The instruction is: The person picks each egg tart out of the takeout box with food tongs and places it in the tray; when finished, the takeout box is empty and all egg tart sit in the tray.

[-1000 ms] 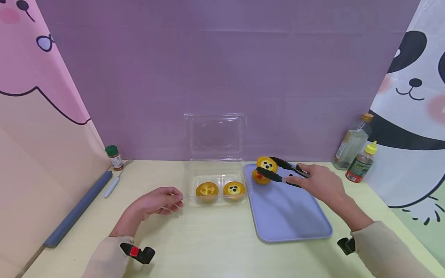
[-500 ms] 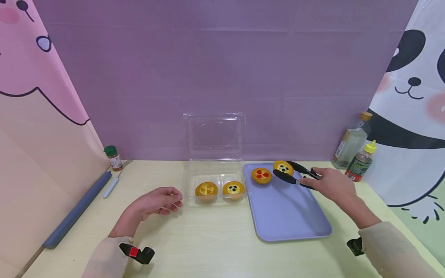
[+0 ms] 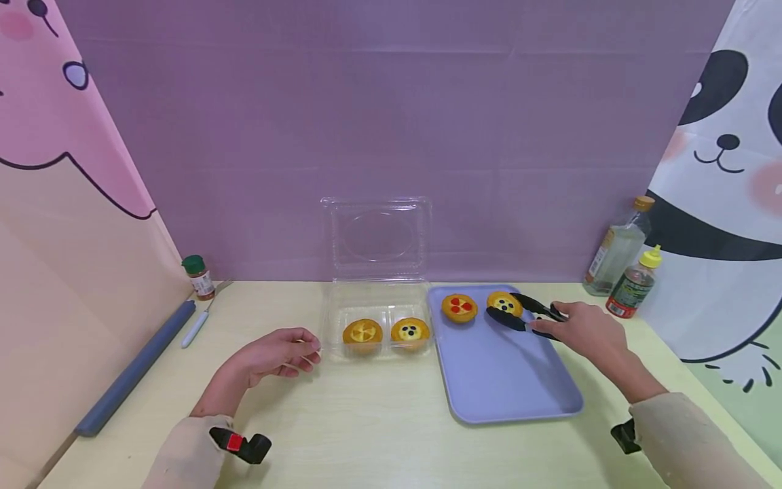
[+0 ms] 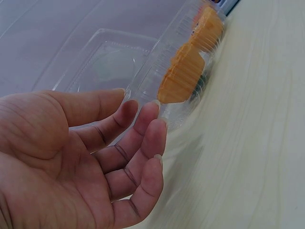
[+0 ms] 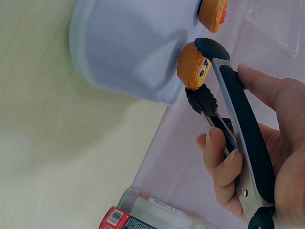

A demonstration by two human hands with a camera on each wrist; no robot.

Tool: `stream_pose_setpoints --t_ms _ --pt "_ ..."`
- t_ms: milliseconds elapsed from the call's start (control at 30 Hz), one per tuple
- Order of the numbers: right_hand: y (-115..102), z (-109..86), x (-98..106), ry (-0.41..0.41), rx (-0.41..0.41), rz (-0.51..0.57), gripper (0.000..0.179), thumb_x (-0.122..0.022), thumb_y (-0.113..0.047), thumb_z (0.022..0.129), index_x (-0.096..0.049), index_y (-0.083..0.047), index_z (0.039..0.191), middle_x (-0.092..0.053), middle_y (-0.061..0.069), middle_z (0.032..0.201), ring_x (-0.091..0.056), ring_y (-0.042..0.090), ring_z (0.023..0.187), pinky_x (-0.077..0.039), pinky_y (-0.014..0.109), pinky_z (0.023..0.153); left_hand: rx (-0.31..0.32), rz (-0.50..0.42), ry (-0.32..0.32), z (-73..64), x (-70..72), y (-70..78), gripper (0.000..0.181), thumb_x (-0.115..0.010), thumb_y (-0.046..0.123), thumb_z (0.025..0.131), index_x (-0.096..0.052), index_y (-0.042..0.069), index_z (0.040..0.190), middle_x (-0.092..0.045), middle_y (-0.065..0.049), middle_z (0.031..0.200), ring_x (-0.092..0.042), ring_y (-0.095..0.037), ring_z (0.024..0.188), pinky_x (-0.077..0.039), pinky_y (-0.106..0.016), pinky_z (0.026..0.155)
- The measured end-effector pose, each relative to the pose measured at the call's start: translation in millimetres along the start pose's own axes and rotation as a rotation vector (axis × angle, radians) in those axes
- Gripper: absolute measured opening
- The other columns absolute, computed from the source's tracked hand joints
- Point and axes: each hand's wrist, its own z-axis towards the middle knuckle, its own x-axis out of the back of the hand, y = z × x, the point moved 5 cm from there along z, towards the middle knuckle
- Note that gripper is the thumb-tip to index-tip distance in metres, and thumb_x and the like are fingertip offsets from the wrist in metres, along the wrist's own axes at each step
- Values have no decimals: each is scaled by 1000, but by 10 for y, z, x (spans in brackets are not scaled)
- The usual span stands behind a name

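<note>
My right hand grips black-and-silver tongs. Between the tongs' black tips is an egg tart with blueberries, at the back of the lilac tray; whether it touches the tray I cannot tell. To its left on the tray sits a tart with red fruit. Palm up in its wrist view, my left hand pinches the near-left rim of a clear plastic container with thumb and index fingertips, the other fingers loosely bent. Inside stand a plain-topped tart and a blueberry tart; the lid stands up.
At the back right stand a glass bottle and a yellow-capped bottle. On the left are a green-capped jar, a white-handled utensil and a blue roll. A purple curtain hangs behind the table.
My right hand has carried the blueberry tart rightward from above the red-fruit tart, then lowered it toward the tray's back. My left hand has stayed at the container.
</note>
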Motion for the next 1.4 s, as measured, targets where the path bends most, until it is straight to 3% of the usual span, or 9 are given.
stream_pose_setpoints --t_ms 567,800,1000,1400 --pt "-30 32 -15 -15 -6 -6 87 -65 -69 82 -55 -5 141 -68 23 116 -63 26 77 -41 36 51 1 -7 -2 -10 1 15 36 -56 29 103 -56 -2 120 -68 -12 109 -65 -20 93 -53 -33 81" --pt "-43 29 -27 -21 -11 -12 87 -66 -68 83 -53 -4 142 -65 27 123 -63 26 77 -41 35 50 9 -7 -1 -9 -1 8 35 -57 29 102 -56 -1 120 -68 -11 109 -65 -20 93 -53 -33 81" --pt "-49 34 -26 -25 -9 -17 87 -66 -67 83 -54 -3 141 -66 26 120 -62 26 76 -42 35 51 13 -7 0 -6 -1 -10 34 -56 29 103 -56 -1 120 -68 -11 108 -65 -20 93 -53 -32 80" --pt "-48 49 30 -4 -11 -35 97 -63 -75 80 -51 -3 144 -58 30 134 -67 39 95 -43 35 52 3 -3 -5 -4 1 11 35 -56 29 103 -56 -1 121 -68 -11 109 -65 -20 93 -53 -33 81"
